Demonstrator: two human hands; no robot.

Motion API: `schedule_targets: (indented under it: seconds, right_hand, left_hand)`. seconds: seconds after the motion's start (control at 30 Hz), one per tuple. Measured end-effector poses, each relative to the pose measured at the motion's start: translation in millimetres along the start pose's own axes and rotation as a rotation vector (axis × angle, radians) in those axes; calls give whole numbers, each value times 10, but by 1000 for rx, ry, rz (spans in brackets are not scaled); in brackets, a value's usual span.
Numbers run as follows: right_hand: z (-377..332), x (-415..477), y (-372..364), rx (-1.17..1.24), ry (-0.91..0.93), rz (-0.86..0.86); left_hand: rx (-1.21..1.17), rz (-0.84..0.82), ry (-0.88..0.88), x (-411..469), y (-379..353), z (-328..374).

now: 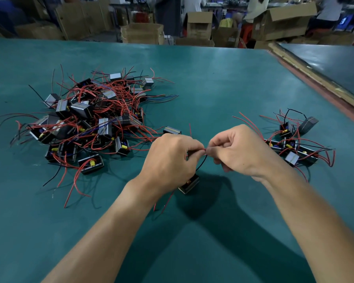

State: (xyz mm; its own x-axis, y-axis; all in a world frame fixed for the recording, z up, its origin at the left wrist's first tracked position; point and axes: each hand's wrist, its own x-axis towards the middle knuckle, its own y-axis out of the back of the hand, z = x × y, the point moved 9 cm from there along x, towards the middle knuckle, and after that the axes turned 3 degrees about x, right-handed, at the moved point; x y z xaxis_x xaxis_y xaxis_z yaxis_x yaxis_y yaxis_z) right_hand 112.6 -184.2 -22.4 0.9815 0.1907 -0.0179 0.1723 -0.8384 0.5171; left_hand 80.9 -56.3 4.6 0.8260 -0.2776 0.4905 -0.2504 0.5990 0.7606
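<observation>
At the centre of the frame I have the left hand (pixel 172 158) and the right hand (pixel 237 150) brought together, fingertips almost touching. Both are curled, thumb against forefinger, pinching a thin red wire (pixel 206 149) at the point where they meet. A thin black wire (pixel 201 163) comes up to the same spot, though I cannot tell which fingers hold it. It curves down and to the left towards a small black transformer block (pixel 189 184) with a yellow part on top, which sits just below the left hand, partly hidden by the wrist. I cannot tell whether the block rests on the surface or hangs from its leads. More red leads (pixel 165 204) trail out beneath the left wrist.

Everything lies on a dark green table top (pixel 213 82). Just above the left hand is a single grey-topped block (pixel 172 130). To the left of the frame sprawls a large tangled pile of similar blocks (pixel 86 119) with red, black and a few blue wires. At the right, near the right forearm, is a smaller group of blocks (pixel 294 148) with their own leads. In the upper right a second dark table (pixel 335 64) adjoins the green one along a worn edge. Across the top of the frame stand brown cardboard boxes (pixel 142 33), some of them open, with blurred people behind them.
</observation>
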Motion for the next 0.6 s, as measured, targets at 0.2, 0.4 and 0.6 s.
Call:
schedule_targets:
  seconds: [0.2,0.4,0.6]
  right_hand:
    - [52,-13,5,179,-97,-33]
    - [-30,-36,-11,175,-31,-70]
    - [86,-16,-46,260,-184,-95]
  left_hand:
    - [79,57,-67,-3,64,88]
    - [-134,46,87,-8,57,-42]
    - [62,131,-95,-30,111,150]
